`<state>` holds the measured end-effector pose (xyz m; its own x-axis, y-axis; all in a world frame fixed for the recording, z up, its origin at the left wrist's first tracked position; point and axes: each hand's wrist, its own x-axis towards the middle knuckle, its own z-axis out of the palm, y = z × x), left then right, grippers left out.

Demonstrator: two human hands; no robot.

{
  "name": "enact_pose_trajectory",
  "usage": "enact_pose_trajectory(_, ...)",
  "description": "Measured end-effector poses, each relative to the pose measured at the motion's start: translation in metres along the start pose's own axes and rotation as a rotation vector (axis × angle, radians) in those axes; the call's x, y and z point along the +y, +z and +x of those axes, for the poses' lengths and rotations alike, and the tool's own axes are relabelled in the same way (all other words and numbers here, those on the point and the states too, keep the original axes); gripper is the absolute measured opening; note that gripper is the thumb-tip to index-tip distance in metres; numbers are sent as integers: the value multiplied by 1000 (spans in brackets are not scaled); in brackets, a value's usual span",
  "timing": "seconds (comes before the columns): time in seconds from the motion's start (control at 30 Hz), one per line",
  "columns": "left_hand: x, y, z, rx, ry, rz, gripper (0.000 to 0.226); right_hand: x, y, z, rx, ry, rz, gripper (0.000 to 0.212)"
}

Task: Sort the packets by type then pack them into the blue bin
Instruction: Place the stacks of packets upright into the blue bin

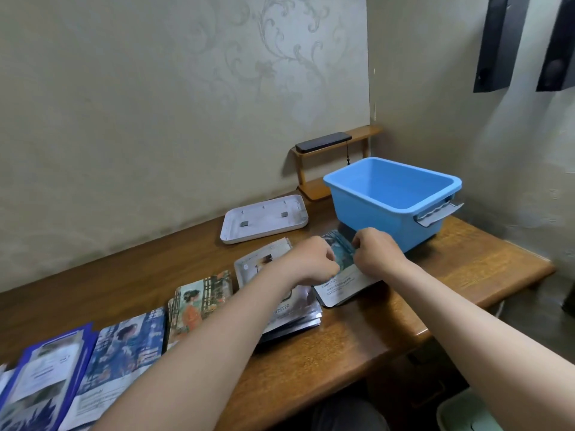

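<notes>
As left hand [314, 259], right hand [378, 250] pinch glossy teal packet [340, 283], rectangular bin [373, 213] sits beside.

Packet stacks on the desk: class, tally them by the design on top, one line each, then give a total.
dark blue bordered stack: 1
blue figure stack: 1
orange figure stack: 1
silver WINTER stack: 1
teal stack: 1
Total: 5

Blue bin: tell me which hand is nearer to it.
Right. The right hand grips the teal packet just in front of the blue bin; the left hand grips that packet's other side, farther off.
</notes>
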<state>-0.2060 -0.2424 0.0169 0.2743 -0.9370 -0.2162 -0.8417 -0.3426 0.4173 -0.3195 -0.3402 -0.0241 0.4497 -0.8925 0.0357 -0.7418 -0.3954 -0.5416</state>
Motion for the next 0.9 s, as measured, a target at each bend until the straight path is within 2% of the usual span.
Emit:
enact_pose_trajectory(0.07,6,7,1,-63,3,97,7,0,1,3,-56,46,5,18)
enact_pose_trajectory(0.33,18,23,-3,-103,12,191,15,-8,-5,19,-117,245,199,12)
enact_pose_trajectory(0.5,19,23,-7,-88,27,175,12,-15,-5,29,-272,307,185,35)
enact_pose_trajectory(0.57,17,23,-6,-79,28,168,14,-10,-6,33,-330,351,259,44)
enact_pose_trajectory(0.63,16,24,-6,-68,25,157,17,-6,-5,34,-391,390,373,45)
enact_pose_trajectory(0.7,15,23,-6,-45,6,135,22,-5,-3,32,-409,358,388,42)
enact_pose_trajectory(0.77,14,21,-3,-4,-26,74,24,-5,-3,30,-346,263,354,39)
enact_pose_trajectory(0.9,6,7,2,268,-44,-243,12,-11,-21,22,-112,40,473,31)
